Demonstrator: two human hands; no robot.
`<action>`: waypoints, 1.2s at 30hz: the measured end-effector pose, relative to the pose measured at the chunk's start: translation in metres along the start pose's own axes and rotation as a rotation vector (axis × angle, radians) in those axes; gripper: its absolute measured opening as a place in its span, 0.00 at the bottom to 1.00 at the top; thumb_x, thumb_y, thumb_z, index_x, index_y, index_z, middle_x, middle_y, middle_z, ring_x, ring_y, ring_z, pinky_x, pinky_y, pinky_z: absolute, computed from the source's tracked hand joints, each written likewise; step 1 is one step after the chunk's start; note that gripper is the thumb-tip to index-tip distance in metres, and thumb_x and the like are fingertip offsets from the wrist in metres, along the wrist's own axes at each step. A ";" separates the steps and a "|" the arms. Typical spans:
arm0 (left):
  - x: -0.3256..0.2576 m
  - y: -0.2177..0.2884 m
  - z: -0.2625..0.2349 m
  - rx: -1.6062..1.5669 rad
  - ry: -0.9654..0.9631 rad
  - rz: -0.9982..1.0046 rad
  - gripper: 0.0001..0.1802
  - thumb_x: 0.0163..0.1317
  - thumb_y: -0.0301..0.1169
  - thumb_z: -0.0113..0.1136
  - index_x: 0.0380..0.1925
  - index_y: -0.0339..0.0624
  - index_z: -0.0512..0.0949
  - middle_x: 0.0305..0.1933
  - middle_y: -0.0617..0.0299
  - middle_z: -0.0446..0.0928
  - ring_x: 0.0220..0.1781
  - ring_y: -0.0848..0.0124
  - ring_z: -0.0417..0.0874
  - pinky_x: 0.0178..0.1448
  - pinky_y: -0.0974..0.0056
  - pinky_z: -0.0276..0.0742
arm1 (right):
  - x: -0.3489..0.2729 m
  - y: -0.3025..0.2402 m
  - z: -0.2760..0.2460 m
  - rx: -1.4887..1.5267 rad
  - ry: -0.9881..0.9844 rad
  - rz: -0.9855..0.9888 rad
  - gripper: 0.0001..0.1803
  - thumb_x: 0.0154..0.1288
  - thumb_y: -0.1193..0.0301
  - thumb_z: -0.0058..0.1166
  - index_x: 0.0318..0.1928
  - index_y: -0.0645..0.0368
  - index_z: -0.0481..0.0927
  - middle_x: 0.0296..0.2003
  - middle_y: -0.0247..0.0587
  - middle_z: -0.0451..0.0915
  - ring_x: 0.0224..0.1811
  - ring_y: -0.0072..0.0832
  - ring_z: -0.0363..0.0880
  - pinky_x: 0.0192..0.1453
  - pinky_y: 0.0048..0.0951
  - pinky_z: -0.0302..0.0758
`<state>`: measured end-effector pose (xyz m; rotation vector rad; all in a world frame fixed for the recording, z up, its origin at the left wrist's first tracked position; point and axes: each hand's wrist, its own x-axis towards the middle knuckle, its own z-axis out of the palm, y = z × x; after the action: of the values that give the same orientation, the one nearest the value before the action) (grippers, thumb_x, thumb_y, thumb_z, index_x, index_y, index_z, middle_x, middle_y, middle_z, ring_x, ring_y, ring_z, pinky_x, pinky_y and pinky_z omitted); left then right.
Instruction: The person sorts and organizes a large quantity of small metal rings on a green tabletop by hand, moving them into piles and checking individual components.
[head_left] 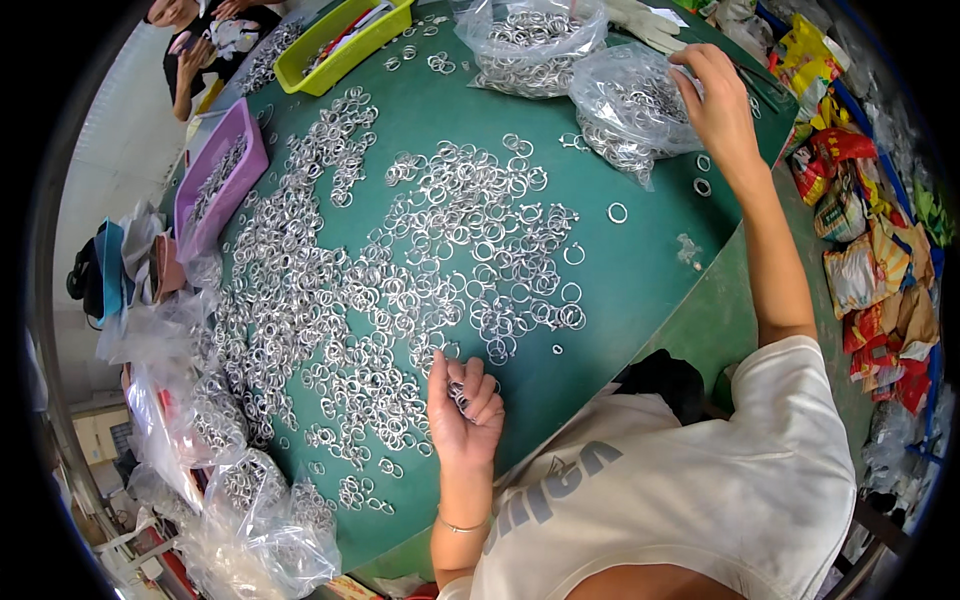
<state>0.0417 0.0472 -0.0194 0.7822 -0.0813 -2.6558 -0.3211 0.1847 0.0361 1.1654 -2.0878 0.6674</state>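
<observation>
Many small silver metal rings (450,215) are spread in loose heaps over a green tabletop (600,290). My left hand (466,410) is palm up at the near edge of the heap, its fingers curled around a few metal rings (458,392). Over at the far right, my right hand (715,100) is above a clear plastic bag (640,110) of rings, its fingers bent and apart; their undersides are hidden. A single ring (617,213) lies in front of that bag, and another ring (702,187) is below my right wrist.
A second bag of rings (530,50) stands at the back beside a white glove (645,22). A yellow-green tray (345,45) and a purple tray (225,180) line the far left. More filled plastic bags (250,520) crowd the near left. Another person (215,45) is at the far left corner.
</observation>
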 end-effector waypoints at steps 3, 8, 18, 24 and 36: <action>-0.004 0.001 -0.008 -0.014 -0.089 -0.007 0.19 0.70 0.43 0.39 0.24 0.44 0.68 0.17 0.69 0.56 0.12 0.81 0.53 0.11 0.77 0.47 | -0.027 -0.046 -0.008 0.195 -0.064 -0.026 0.07 0.53 0.77 0.56 0.34 0.63 0.75 0.31 0.45 0.75 0.36 0.43 0.73 0.43 0.36 0.71; -0.012 -0.007 -0.004 0.422 0.000 0.097 0.15 0.68 0.38 0.45 0.36 0.38 0.74 0.20 0.69 0.60 0.15 0.82 0.57 0.13 0.78 0.49 | -0.081 -0.104 -0.014 0.662 -0.697 -0.183 0.12 0.50 0.75 0.59 0.37 0.62 0.75 0.34 0.42 0.72 0.40 0.39 0.70 0.45 0.36 0.68; 0.007 -0.042 0.007 1.936 -0.231 0.780 0.11 0.56 0.26 0.60 0.40 0.39 0.79 0.24 0.58 0.77 0.17 0.70 0.72 0.21 0.65 0.66 | -0.111 -0.121 -0.009 0.635 -0.542 -0.012 0.10 0.49 0.79 0.58 0.35 0.62 0.74 0.37 0.42 0.71 0.40 0.39 0.69 0.44 0.35 0.67; 0.028 -0.045 0.020 2.265 -0.243 0.786 0.13 0.53 0.30 0.62 0.39 0.42 0.79 0.25 0.57 0.74 0.21 0.58 0.75 0.25 0.60 0.71 | -0.117 -0.132 0.000 0.707 -0.603 -0.003 0.12 0.48 0.81 0.57 0.36 0.63 0.74 0.34 0.43 0.71 0.37 0.42 0.69 0.42 0.35 0.68; 0.028 0.014 0.000 1.665 0.040 0.725 0.07 0.60 0.26 0.56 0.34 0.34 0.80 0.26 0.59 0.79 0.19 0.75 0.73 0.23 0.68 0.67 | -0.117 -0.120 -0.023 0.860 -0.862 0.415 0.13 0.57 0.75 0.56 0.44 0.58 0.74 0.23 0.33 0.70 0.23 0.22 0.68 0.27 0.25 0.65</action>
<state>0.0245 0.0242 -0.0320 0.8662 -2.1761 -1.3790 -0.1636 0.2073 -0.0211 1.6871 -2.9205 1.5834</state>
